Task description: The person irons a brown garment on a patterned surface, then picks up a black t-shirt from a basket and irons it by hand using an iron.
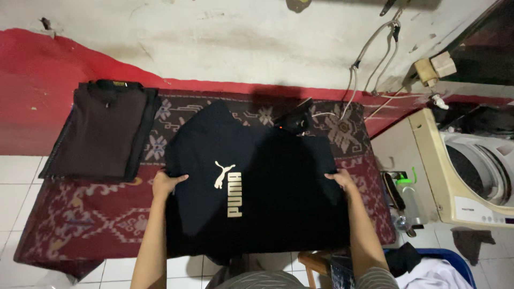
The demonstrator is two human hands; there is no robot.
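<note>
From the head camera, looking straight down: a black cotton t-shirt with a pale printed animal shape and lettering on its front [257,187] lies spread flat on a desk covered with a dark red patterned woven cloth [80,219]. The shirt sits in the middle of the cloth, its bottom part hanging over the near edge toward the person.

The left hand [167,183] grips the shirt's left edge, fingers [179,178] curled over the fabric and clamped on it. The right hand [340,179] rests on the right edge; its fingers lie close together on the cloth, but whether they pinch the fabric or only press it I cannot tell.

At the far left of the desk lies a folded dark brown shirt [104,131], well apart from the black one. Beyond the black shirt's upper edge sits a small dark iron with a glowing orange light [292,122], its white cord [356,80] running up the wall.

Judging by the grip at both edges, the shirt is being laid out and squared. A further move would call for both hands to keep the fabric taut and even, clear of the iron.
</note>
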